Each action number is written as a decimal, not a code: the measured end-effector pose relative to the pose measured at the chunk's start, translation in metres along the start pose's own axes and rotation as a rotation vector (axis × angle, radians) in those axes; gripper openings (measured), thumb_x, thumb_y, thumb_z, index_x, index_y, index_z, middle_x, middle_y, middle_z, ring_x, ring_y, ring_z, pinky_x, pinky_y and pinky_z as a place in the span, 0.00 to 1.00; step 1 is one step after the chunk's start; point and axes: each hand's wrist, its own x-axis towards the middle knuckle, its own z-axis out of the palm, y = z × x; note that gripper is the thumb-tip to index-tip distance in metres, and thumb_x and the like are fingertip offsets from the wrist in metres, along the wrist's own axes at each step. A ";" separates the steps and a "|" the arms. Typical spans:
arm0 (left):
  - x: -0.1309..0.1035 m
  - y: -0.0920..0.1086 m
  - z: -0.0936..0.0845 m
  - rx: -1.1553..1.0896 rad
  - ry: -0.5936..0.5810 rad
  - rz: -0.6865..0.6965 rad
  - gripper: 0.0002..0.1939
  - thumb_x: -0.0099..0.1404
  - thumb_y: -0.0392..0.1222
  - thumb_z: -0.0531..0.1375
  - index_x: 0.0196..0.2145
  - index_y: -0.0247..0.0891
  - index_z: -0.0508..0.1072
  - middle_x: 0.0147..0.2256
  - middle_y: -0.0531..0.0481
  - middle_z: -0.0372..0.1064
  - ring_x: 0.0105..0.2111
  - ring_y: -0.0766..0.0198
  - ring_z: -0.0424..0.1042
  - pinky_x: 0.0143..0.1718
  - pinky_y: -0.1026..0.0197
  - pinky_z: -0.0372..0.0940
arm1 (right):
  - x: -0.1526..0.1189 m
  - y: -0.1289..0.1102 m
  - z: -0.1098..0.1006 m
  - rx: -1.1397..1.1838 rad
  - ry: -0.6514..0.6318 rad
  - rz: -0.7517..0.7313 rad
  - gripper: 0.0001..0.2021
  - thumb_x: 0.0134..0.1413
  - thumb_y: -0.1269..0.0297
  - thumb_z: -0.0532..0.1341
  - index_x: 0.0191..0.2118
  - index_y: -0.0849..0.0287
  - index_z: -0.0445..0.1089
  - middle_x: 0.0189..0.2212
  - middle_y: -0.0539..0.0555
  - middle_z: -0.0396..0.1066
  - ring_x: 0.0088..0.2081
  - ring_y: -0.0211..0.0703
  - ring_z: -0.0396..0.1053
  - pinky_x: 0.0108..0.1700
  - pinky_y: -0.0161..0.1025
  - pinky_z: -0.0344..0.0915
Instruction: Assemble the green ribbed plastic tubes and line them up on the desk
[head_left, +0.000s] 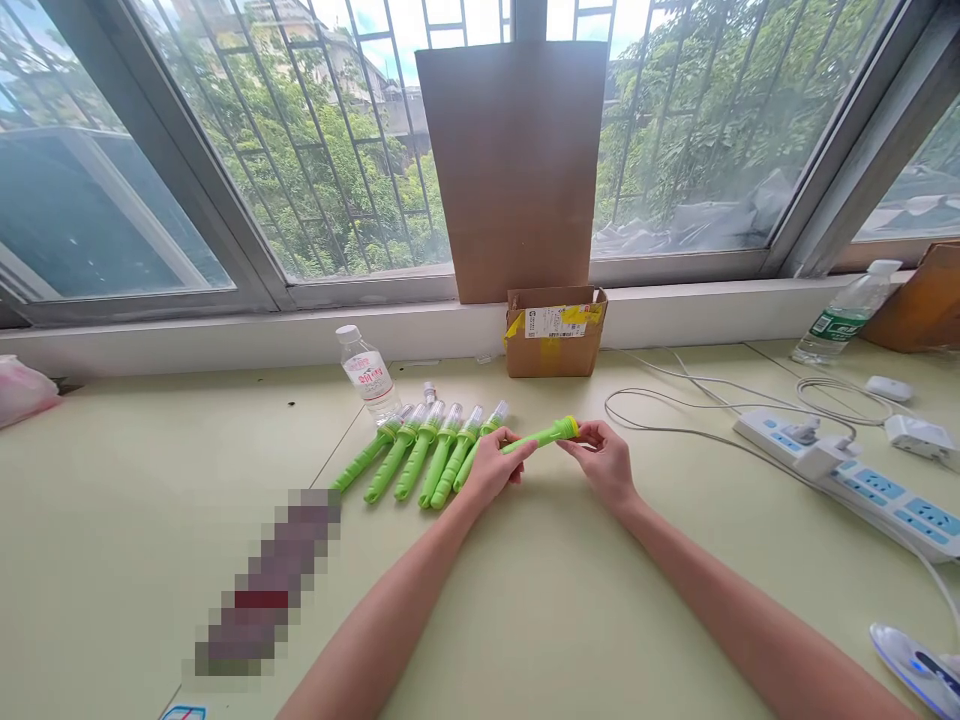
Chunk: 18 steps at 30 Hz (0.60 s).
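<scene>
My left hand (495, 465) is closed round the body of a green plastic tube (544, 437), which it holds tilted slightly up to the right above the table. My right hand (602, 457) pinches at the tube's yellow-ringed end (572, 427); whether a small part sits between those fingertips is hidden. Left of my hands lies a row of several similar green tubes (413, 460) with clear ribbed caps, the nearest partly behind my left hand. A small clear capped piece (429, 392) is just beyond the row.
A water bottle (370, 375) stands behind the row. An opened cardboard box (553, 345) is by the sill, with a cardboard sheet (521, 170) behind it. A power strip (862, 485), cables and another bottle (846, 312) occupy the right. A pixelated patch (270, 585) hides something at left.
</scene>
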 end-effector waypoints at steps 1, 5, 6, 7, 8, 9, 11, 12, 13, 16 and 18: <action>-0.001 0.000 0.000 0.010 -0.010 0.022 0.20 0.51 0.56 0.65 0.28 0.38 0.62 0.19 0.57 0.65 0.13 0.72 0.61 0.14 0.69 0.55 | 0.001 0.000 0.000 0.003 0.003 0.006 0.19 0.37 0.52 0.70 0.29 0.57 0.63 0.37 0.57 0.74 0.37 0.49 0.74 0.38 0.47 0.73; -0.002 0.000 0.003 0.015 -0.006 0.080 0.21 0.49 0.53 0.66 0.33 0.39 0.65 0.29 0.54 0.69 0.15 0.73 0.63 0.14 0.69 0.55 | 0.003 -0.001 -0.002 0.000 0.006 0.022 0.20 0.36 0.51 0.70 0.28 0.58 0.63 0.35 0.56 0.74 0.36 0.50 0.74 0.38 0.47 0.73; -0.002 0.000 0.003 0.012 0.006 0.084 0.21 0.49 0.53 0.66 0.33 0.39 0.65 0.29 0.54 0.70 0.15 0.73 0.63 0.14 0.69 0.56 | 0.003 -0.001 -0.002 0.001 0.002 0.022 0.20 0.36 0.50 0.70 0.28 0.58 0.63 0.35 0.56 0.74 0.36 0.50 0.74 0.38 0.47 0.73; -0.002 -0.001 0.004 0.011 0.018 0.085 0.20 0.49 0.53 0.66 0.33 0.38 0.65 0.28 0.54 0.70 0.15 0.73 0.63 0.14 0.68 0.56 | 0.003 -0.001 -0.002 0.001 0.000 0.022 0.21 0.36 0.49 0.70 0.28 0.57 0.63 0.34 0.56 0.74 0.36 0.50 0.74 0.38 0.47 0.73; -0.002 -0.001 0.004 0.010 0.030 0.083 0.20 0.49 0.54 0.66 0.32 0.38 0.66 0.27 0.54 0.69 0.16 0.72 0.64 0.15 0.68 0.56 | 0.003 -0.001 -0.002 0.002 -0.001 0.022 0.21 0.36 0.49 0.70 0.28 0.57 0.63 0.33 0.55 0.74 0.35 0.50 0.74 0.37 0.47 0.73; -0.001 -0.002 0.003 0.007 0.039 0.075 0.20 0.48 0.54 0.66 0.31 0.37 0.67 0.26 0.54 0.69 0.16 0.72 0.64 0.15 0.68 0.57 | 0.003 -0.001 -0.002 0.001 -0.003 0.024 0.21 0.35 0.48 0.70 0.28 0.57 0.63 0.32 0.55 0.74 0.35 0.50 0.74 0.37 0.47 0.73; 0.000 -0.002 0.002 -0.005 0.037 0.051 0.20 0.48 0.54 0.66 0.30 0.37 0.67 0.24 0.53 0.70 0.15 0.71 0.64 0.16 0.67 0.58 | 0.003 -0.001 -0.002 -0.006 -0.003 0.033 0.23 0.34 0.46 0.70 0.28 0.57 0.63 0.30 0.54 0.73 0.34 0.50 0.74 0.35 0.46 0.73; 0.000 -0.002 0.002 -0.013 0.029 0.038 0.20 0.48 0.54 0.66 0.30 0.36 0.68 0.24 0.53 0.70 0.15 0.71 0.64 0.17 0.66 0.58 | 0.003 -0.001 -0.002 -0.012 -0.005 0.037 0.23 0.34 0.46 0.70 0.29 0.57 0.63 0.29 0.54 0.73 0.33 0.50 0.74 0.35 0.46 0.73; 0.000 -0.001 0.001 -0.021 0.019 0.027 0.20 0.48 0.55 0.66 0.30 0.36 0.68 0.23 0.52 0.70 0.15 0.71 0.64 0.17 0.66 0.58 | 0.002 0.000 -0.002 -0.018 -0.008 0.042 0.23 0.34 0.46 0.70 0.29 0.57 0.63 0.29 0.54 0.73 0.33 0.50 0.74 0.34 0.46 0.73; 0.000 0.001 -0.001 -0.034 -0.001 0.003 0.20 0.49 0.56 0.65 0.29 0.36 0.67 0.23 0.52 0.71 0.14 0.71 0.63 0.17 0.66 0.58 | 0.002 0.000 -0.003 -0.032 -0.021 0.049 0.23 0.35 0.47 0.70 0.30 0.57 0.63 0.29 0.53 0.73 0.33 0.49 0.74 0.34 0.45 0.73; 0.000 0.002 -0.002 -0.037 -0.002 -0.016 0.21 0.49 0.56 0.65 0.29 0.36 0.67 0.23 0.52 0.71 0.14 0.71 0.63 0.17 0.66 0.58 | 0.002 -0.001 -0.003 -0.037 -0.035 0.053 0.22 0.36 0.47 0.69 0.30 0.57 0.63 0.30 0.53 0.73 0.33 0.49 0.74 0.34 0.45 0.72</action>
